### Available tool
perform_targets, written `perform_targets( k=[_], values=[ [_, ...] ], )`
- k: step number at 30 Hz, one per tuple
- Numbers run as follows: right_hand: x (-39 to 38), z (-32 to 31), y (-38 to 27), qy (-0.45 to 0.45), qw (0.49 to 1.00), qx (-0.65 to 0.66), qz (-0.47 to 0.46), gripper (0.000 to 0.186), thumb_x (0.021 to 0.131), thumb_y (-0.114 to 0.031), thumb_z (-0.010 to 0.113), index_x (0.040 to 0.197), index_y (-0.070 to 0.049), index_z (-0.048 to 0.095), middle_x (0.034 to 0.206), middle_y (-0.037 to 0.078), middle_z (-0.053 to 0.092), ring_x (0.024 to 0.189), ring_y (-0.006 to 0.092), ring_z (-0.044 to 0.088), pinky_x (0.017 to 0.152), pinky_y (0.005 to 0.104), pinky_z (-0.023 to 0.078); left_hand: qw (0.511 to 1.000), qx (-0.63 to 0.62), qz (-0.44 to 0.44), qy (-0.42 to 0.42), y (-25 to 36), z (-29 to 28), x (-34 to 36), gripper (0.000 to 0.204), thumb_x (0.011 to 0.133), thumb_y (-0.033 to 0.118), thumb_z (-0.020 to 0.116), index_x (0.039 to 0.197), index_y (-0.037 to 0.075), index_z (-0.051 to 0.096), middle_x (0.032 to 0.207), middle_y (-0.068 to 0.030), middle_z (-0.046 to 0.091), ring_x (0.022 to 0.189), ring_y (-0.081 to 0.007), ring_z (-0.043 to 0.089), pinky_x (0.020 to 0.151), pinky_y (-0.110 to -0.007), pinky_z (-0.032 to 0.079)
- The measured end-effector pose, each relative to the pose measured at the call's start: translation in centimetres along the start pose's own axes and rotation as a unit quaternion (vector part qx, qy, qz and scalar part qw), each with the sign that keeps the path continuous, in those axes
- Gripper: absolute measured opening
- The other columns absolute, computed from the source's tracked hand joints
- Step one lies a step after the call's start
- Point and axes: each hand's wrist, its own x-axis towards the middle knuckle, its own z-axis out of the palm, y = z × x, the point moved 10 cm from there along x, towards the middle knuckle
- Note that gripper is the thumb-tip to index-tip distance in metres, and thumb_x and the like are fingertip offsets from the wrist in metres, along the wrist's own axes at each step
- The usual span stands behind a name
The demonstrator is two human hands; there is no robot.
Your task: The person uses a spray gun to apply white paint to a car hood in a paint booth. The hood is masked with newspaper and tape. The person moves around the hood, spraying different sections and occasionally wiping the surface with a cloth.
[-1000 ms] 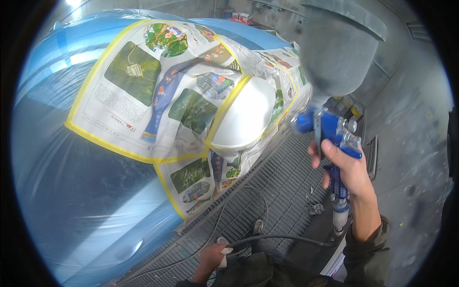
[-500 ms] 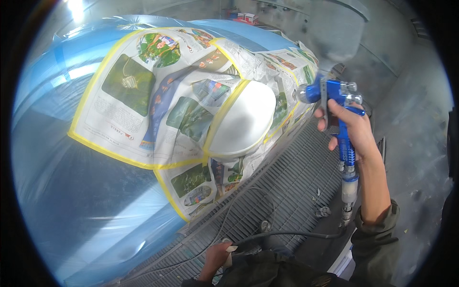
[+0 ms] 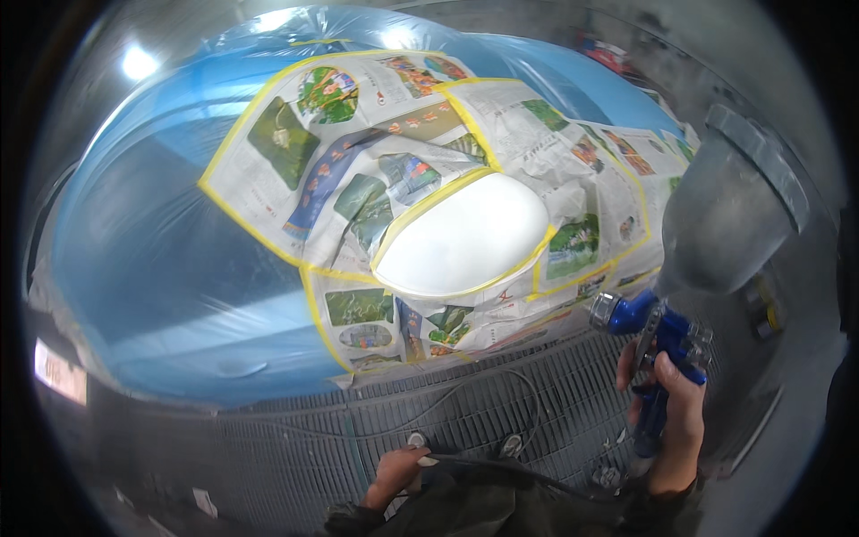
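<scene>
My right hand is closed round the handle of a blue spray gun, a large translucent grey cup on top, its nozzle pointing left beside a white curved part. That part is framed by yellow tape and printed newspaper sheets on a vehicle wrapped in blue plastic. At the lower middle, my left hand grips the dark air hose along with a small pale piece that I cannot make out.
The covered vehicle fills most of the upper view. Below it lies a metal grate floor with a loop of hose and my shoes. Containers stand at the right beside a grey wall; red items are at the back.
The view has turned, showing more of the vehicle. The spray gun and my right hand have moved lower in the view, and the cup is now fully visible, tilted rightward.
</scene>
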Motion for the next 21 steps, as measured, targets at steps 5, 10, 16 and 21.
perform_targets(
  k=[5,10,16,21],
  values=[
    [1.5,-1.4,1.6,-0.098,0.994,0.033,0.021,0.049,0.084,-0.036,0.071,0.112,0.003,0.062,0.093,0.013,0.067,0.080,0.0201,0.066,0.045,0.0261,0.051,0.992,0.000,-0.129,0.000,3.1,0.9,-2.0,0.030,0.083,0.012,0.060,0.110,0.021,0.072,0.097,-0.0047,0.070,0.087,-0.0302,0.069,0.071,-0.043,0.055],
    [2.6,0.3,2.3,-0.183,0.982,0.029,0.029,0.045,0.087,-0.033,0.071,0.112,0.003,0.061,0.094,0.014,0.067,0.079,0.0190,0.066,0.045,0.0268,0.052,0.981,-0.011,-0.196,-0.005,3.5,1.9,-4.2,0.031,0.085,0.014,0.057,0.112,0.021,0.071,0.102,-0.0059,0.070,0.090,-0.0309,0.069,0.075,-0.044,0.055],
    [1.8,3.4,2.5,-0.157,0.987,0.040,0.000,0.044,0.087,-0.030,0.070,0.116,0.002,0.060,0.093,0.012,0.067,0.076,0.0181,0.066,0.042,0.0250,0.052,0.976,-0.013,-0.218,0.007,0.5,5.2,-6.8,0.028,0.087,0.016,0.055,0.111,0.018,0.070,0.105,-0.0102,0.069,0.095,-0.0347,0.068,0.076,-0.045,0.055],
    [3.7,-0.5,7.8,-0.069,0.994,-0.065,0.047,0.039,0.093,-0.036,0.063,0.115,-0.003,0.064,0.087,0.007,0.066,0.062,0.0099,0.060,0.037,0.0220,0.042,0.980,-0.038,-0.197,0.016,-0.3,3.1,-6.3,0.025,0.089,0.017,0.054,0.108,0.013,0.069,0.118,-0.0136,0.063,0.091,-0.0374,0.069,0.073,-0.048,0.055]
  ],
)
